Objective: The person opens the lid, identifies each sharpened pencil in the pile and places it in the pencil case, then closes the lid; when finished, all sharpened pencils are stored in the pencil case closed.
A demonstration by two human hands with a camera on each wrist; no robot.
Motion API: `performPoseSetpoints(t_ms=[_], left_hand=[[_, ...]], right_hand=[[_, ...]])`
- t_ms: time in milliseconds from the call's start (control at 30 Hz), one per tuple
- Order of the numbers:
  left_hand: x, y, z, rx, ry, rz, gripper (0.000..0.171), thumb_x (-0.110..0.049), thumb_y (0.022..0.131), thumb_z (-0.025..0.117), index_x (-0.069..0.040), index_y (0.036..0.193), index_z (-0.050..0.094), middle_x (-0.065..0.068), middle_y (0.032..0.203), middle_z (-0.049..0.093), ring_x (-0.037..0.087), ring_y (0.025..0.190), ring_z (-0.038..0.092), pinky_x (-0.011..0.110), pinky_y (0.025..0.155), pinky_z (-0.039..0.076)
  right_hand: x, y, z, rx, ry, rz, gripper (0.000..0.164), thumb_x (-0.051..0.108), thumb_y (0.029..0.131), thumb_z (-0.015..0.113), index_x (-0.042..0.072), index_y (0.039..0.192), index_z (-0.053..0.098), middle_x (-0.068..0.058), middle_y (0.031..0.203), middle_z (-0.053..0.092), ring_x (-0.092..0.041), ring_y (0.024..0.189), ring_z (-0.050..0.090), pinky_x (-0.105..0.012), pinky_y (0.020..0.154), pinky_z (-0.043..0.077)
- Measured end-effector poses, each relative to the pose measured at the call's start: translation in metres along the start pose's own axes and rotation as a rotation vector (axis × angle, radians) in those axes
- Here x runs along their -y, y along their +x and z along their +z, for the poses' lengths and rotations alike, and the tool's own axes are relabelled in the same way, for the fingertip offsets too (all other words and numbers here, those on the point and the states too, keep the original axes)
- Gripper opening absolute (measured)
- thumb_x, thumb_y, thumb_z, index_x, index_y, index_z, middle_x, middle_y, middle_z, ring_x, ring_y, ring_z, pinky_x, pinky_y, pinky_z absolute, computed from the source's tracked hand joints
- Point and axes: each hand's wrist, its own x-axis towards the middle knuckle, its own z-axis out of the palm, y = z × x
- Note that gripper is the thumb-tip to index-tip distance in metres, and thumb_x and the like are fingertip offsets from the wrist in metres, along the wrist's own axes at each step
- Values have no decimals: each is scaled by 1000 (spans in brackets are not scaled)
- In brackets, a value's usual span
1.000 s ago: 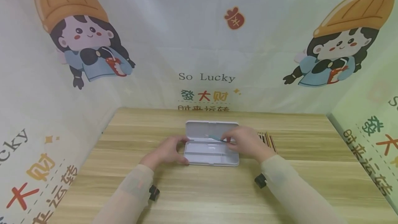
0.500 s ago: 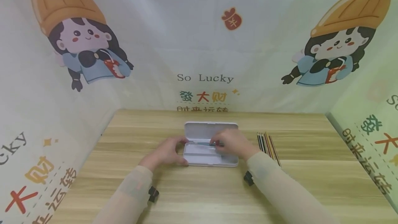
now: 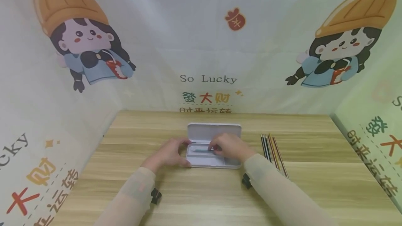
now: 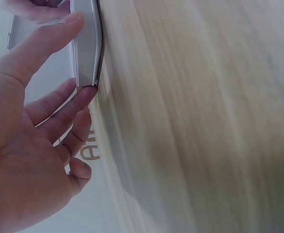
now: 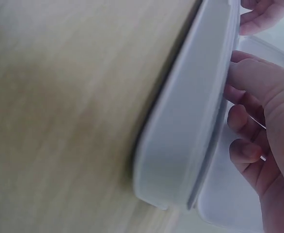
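A white pencil case is lying open near the middle of the wooden table, its lid standing up toward the far edge. The left hand is gripping the case's left end — in the left wrist view the thumb is lying along the rim and the fingertips are curling against its corner. The right hand is reaching into the tray, its fingers bent and touching or pinching the right end of a teal pencil that is lying flat inside the tray, along its length; whether the pinch is closed cannot be told. In the right wrist view the fingers are curling over the case's wall. A row of colored pencils is lying on the table just right of the case — side by side, pointing toward the near edge, apart from both hands.
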Motion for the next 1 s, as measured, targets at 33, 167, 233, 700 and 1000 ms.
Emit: performPoseSetpoints(t_ms=[33,167,233,700,1000], left_hand=[[-1,0,0,1,-2,1,84,-22,64,97,-8,139,61,14,139,65,36,133,56,55,117,41],[-2,0,-1,-1,-1,-3,84,-21,64,97,-9,139,61,13,139,65,36,133,56,55,117,41],[-2,0,-1,-6,6,-4,84,-22,64,97,-9,138,61,13,139,65,36,132,56,56,116,42],[-3,1,-1,-9,6,-20,87,-22,63,98,-9,140,60,13,142,63,37,135,54,56,118,39],[-1,1,1,-13,21,-10,87,-22,62,98,-8,139,61,13,142,63,36,134,53,55,119,39]], right_hand=[[0,0,1,5,5,3,17,15,90,78,20,106,80,5,93,74,-10,86,67,-30,83,59],[-1,-1,2,15,23,20,17,15,90,78,20,105,81,5,93,75,-10,86,67,-31,84,59],[-2,-1,2,12,26,28,18,15,89,79,21,106,81,5,96,76,-11,89,68,-32,87,59],[1,-25,-9,-173,222,183,21,26,91,78,14,108,79,7,92,75,-6,72,61,-22,65,53],[4,-55,-22,-225,190,330,21,31,93,75,18,109,79,11,90,73,-2,65,53,-20,56,45]])
